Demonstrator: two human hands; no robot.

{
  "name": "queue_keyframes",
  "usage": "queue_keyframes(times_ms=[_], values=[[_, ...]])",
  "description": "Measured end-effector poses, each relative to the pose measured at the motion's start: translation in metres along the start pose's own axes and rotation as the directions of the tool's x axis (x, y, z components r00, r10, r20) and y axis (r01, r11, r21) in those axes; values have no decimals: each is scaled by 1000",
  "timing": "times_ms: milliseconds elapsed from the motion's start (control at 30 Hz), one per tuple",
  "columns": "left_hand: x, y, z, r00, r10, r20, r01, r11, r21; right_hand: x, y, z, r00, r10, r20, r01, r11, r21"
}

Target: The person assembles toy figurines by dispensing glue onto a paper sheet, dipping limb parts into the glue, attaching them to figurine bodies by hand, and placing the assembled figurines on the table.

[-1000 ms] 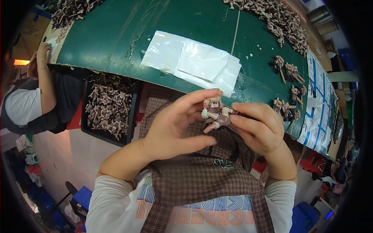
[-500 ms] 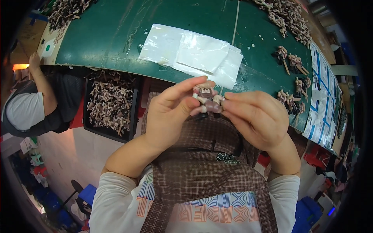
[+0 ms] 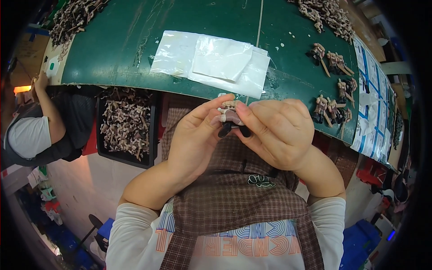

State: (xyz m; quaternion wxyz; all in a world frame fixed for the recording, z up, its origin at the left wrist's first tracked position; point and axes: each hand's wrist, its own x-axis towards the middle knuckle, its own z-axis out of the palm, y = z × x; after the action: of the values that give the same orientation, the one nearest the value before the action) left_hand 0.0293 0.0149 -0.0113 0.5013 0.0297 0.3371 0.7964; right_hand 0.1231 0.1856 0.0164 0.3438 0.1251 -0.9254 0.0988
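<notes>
Saw, well left of the white plastic sheets (image 3: 220, 60) on the green tabletop (image 3: 112, 49), a co-worker's bare arm (image 3: 53, 119) below a short white sleeve. Noted a heap of small brown-and-pale pieces (image 3: 74, 20) up and left of the sheets. Found a black tray (image 3: 155, 128) below and left of the sheets, filled with a jumble of similar pieces. Observed the left hand (image 3: 193, 137) just below the sheets, half curled, with thumb and forefinger on the left side of a small figurine (image 3: 231, 118). Located that figurine below the sheets, between both hands: pale on top, dull mauve in the middle, two black parts toward the checked apron (image 3: 234, 198). Observed the right hand (image 3: 283, 132) below and right of the sheets, nearly closed, thumb and forefinger pinching the figurine's right side. Could not make out the exact contact under the fingertips. Spotted a second heap (image 3: 326, 18) up and right of the sheets. Recorded loose clusters of finished-looking figures (image 3: 333, 62) right of the sheets, and blue-banded white papers (image 3: 371, 85) farther right.
</notes>
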Motion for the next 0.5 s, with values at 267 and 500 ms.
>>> queue_keyframes(times_ms=[267, 500], values=[[-3, -2, -16, 997, -74, -7, 75, 995, 67, -10, -4, 4, 998, 24, 58, -26, 999, 27], [-35, 49, -86, 997, 77, -13, -69, 946, 316, 22, 105, 14, 924, 248, 291, -246, 968, -43]])
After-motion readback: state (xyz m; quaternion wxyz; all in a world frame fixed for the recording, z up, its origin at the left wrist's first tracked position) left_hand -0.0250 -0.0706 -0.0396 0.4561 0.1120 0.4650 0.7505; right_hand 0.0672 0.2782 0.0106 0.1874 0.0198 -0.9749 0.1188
